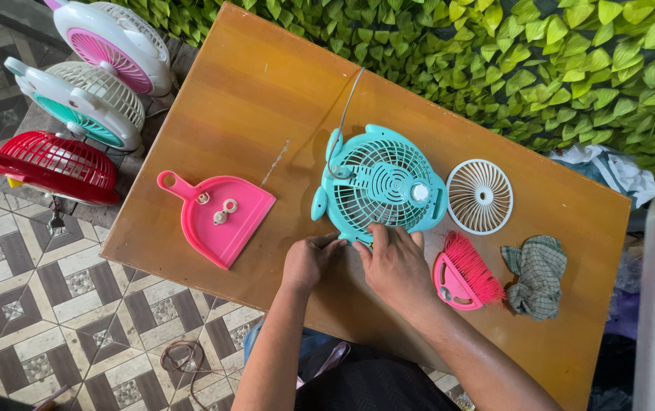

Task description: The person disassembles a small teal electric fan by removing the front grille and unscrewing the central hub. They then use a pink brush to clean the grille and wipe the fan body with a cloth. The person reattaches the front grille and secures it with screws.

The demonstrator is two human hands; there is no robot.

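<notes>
A teal table fan (379, 185) lies flat on the wooden table (266, 99), grille side up, with a grey cord running from it toward the table's far edge. My left hand (308, 260) is curled at the fan's near rim, its fingertips touching the plastic edge. My right hand (397, 262) rests beside it with fingers pressed on the same near rim. Whether either hand pinches a small part there is hidden. A white round fan grille (480, 196) lies just right of the fan.
A pink dustpan (217, 215) holding a few small screws and washers sits left of the fan. A pink hand brush (462, 272) and a checked cloth (537, 274) lie to the right. Three more fans, pink (114, 46), teal-and-white (76, 103) and red (42, 166), stand on the tiled floor at left. A leafy green wall (533, 53) runs behind.
</notes>
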